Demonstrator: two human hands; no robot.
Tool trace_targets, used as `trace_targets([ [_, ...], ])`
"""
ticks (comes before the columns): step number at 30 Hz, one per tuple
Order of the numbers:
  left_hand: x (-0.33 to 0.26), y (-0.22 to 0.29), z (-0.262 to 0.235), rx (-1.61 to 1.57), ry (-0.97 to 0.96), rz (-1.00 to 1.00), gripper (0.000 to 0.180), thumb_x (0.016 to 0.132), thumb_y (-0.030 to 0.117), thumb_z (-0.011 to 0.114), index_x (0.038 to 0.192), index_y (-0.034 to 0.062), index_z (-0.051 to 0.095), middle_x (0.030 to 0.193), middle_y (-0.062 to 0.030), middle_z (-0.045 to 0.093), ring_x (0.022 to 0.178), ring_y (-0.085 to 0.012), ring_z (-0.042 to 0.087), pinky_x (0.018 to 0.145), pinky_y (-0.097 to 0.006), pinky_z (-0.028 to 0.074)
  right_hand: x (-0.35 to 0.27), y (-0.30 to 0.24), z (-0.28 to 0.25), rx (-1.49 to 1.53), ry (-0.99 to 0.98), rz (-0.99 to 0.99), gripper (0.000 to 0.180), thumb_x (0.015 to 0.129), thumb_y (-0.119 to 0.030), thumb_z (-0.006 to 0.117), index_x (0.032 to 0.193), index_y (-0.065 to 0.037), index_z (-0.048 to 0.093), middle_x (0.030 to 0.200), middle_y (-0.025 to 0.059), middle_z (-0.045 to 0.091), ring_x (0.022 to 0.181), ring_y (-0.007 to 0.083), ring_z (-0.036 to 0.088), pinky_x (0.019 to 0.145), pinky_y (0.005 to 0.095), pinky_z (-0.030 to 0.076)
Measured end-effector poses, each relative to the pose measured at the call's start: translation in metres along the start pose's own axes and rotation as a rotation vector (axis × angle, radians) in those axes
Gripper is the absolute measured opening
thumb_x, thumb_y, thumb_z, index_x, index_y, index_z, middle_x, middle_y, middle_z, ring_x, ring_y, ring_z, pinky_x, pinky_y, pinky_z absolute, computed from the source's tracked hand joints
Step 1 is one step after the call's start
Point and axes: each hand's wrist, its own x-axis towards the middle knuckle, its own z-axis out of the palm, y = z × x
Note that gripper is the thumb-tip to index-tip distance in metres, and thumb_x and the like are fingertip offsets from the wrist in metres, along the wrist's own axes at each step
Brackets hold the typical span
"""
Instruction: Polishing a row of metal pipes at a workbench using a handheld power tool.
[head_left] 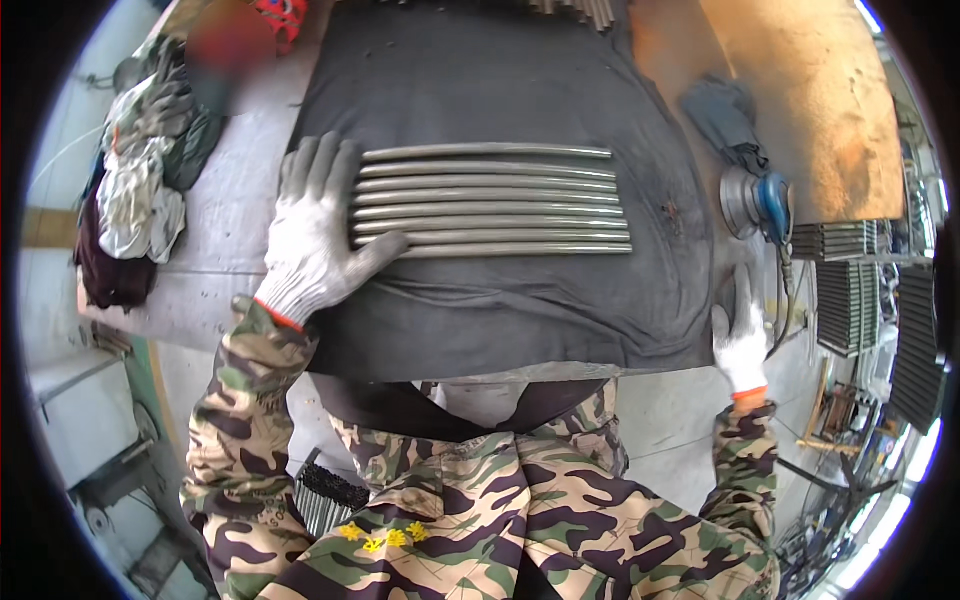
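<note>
Several grey metal rods (490, 211) lie side by side, running left to right, on a dark cloth (460, 90) over the table. At their left ends rests my left hand (312, 235) in a white and grey work glove. Its fingers point away from me and its thumb reaches toward the nearest rod; it is open and grips nothing. My right hand (741, 335), gloved the same way, is open at the table's near right edge with its fingers stretched forward. Just beyond it sits a blue hand sander (772, 203) with a round pad and a hose.
Crumpled rags (140, 205) lie at the table's left edge. More rods (585, 12) show at the far end. A brown board (830, 130) covers the right side, with a dark cloth bundle (722, 110) beside it. Stacks of metal bars (848, 305) stand beyond the right edge.
</note>
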Motion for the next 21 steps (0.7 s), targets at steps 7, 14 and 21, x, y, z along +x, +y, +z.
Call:
trace_targets([
  [7, 0.005, -0.004, 0.002, 0.028, 0.042, -0.004, 0.1, 0.075, 0.058, 0.084, 0.144, -0.0075, 0.055, 0.145, -0.0286, 0.056, 0.139, -0.0479, 0.049, 0.122, -0.059, 0.035, 0.011, 0.003, 0.014, 0.105, 0.179, 0.096, 0.055, 0.098, -0.013, 0.072, 0.151, -0.002, 0.062, 0.145, 0.0224, 0.066, 0.128, 0.0432, 0.065, 0.111, 0.0485, 0.052],
  [14, 0.005, -0.008, 0.006, 0.042, 0.009, -0.058, 0.101, 0.081, 0.062, 0.08, 0.151, -0.0052, 0.052, 0.154, -0.0287, 0.052, 0.149, -0.0478, 0.043, 0.128, -0.06, 0.028, 0.144, -0.18, -0.023, 0.262, 0.299, -0.394, 0.058, 0.083, -0.008, 0.074, 0.14, 0.0, 0.066, 0.11, 0.0156, 0.074, 0.102, 0.0375, 0.071, 0.093, 0.047, 0.058],
  [21, 0.006, -0.006, 0.017, 0.012, 0.025, -0.03, 0.088, 0.094, 0.052, 0.071, 0.158, -0.0034, 0.048, 0.162, -0.0304, 0.047, 0.154, -0.0506, 0.038, 0.131, -0.061, 0.025, 0.211, -0.299, 0.085, 0.191, 0.069, -0.565, 0.052, 0.088, -0.026, 0.07, 0.133, -0.001, 0.058, 0.14, 0.0257, 0.054, 0.132, 0.0429, 0.053, 0.106, 0.0623, 0.047],
])
